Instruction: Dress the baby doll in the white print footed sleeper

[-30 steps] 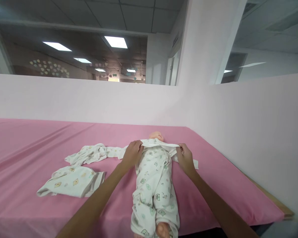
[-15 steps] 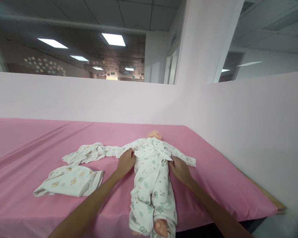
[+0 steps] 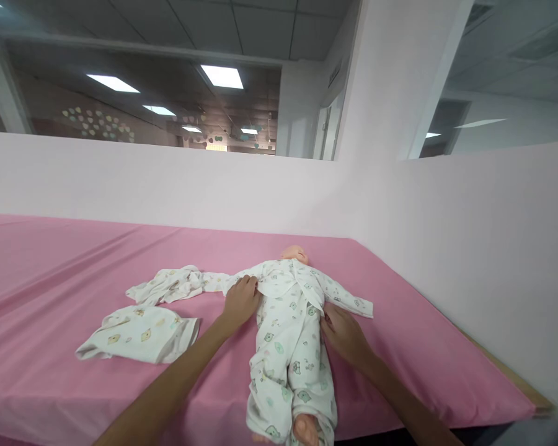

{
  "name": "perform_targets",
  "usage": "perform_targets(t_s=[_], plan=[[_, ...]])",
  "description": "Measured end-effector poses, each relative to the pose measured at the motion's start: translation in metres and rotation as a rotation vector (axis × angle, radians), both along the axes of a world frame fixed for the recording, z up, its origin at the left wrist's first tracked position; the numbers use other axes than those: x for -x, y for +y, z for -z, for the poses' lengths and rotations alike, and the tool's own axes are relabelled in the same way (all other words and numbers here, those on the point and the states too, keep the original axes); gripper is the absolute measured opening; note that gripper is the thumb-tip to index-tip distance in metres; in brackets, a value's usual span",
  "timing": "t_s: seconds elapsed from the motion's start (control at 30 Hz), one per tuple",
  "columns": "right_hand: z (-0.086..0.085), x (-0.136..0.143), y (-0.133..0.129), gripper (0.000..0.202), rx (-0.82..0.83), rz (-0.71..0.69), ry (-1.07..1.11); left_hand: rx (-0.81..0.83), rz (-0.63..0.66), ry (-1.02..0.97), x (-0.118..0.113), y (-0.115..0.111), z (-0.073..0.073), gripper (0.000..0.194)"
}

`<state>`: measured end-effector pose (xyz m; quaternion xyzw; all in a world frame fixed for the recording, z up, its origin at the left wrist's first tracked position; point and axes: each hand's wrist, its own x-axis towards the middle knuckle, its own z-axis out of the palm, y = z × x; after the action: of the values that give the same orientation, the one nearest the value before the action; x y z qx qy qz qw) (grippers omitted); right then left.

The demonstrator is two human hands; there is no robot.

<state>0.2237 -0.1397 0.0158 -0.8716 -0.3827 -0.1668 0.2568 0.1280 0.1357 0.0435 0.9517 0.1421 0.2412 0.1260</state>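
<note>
A baby doll (image 3: pixel 294 254) lies on its back on the pink sheet (image 3: pixel 65 260), dressed in a white printed sleepsuit (image 3: pixel 288 334). One bare foot (image 3: pixel 305 430) pokes out near the front edge. My left hand (image 3: pixel 240 300) rests flat at the doll's left side, fingertips touching the suit near the armpit. At the other side, my right hand (image 3: pixel 341 327) lies flat against the suit at waist height. Neither hand grips cloth.
A crumpled white printed garment (image 3: pixel 174 285) lies left of the doll, touching its sleeve. A folded one (image 3: pixel 139 334) lies nearer to me at the left. Low pink-white walls (image 3: pixel 469 235) close in the back and right. The bed's wooden edge (image 3: pixel 516 384) shows at right.
One second ago both hands held the suit's collar flaps up at the doll's neck. The flaps now lie closed on the chest, and both hands have slid down to the doll's sides.
</note>
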Motion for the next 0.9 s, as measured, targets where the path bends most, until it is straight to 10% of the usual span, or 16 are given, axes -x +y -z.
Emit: perform_targets(t_s=[0.4,0.7,0.9], plan=[[0.01,-0.005,-0.005,0.023,-0.065,-0.018,0.056,-0.237,0.105,0.099,0.034,-0.002,0.001,0.023],[-0.044,-0.034,0.042,0.025,-0.352,0.095,-0.019,0.283,0.326,-0.108,0.017,-0.022,-0.043,0.04],[-0.057,-0.056,0.098,0.032,-0.31,-0.073,-0.039,0.191,0.588,0.15,-0.01,-0.037,-0.033,0.074]])
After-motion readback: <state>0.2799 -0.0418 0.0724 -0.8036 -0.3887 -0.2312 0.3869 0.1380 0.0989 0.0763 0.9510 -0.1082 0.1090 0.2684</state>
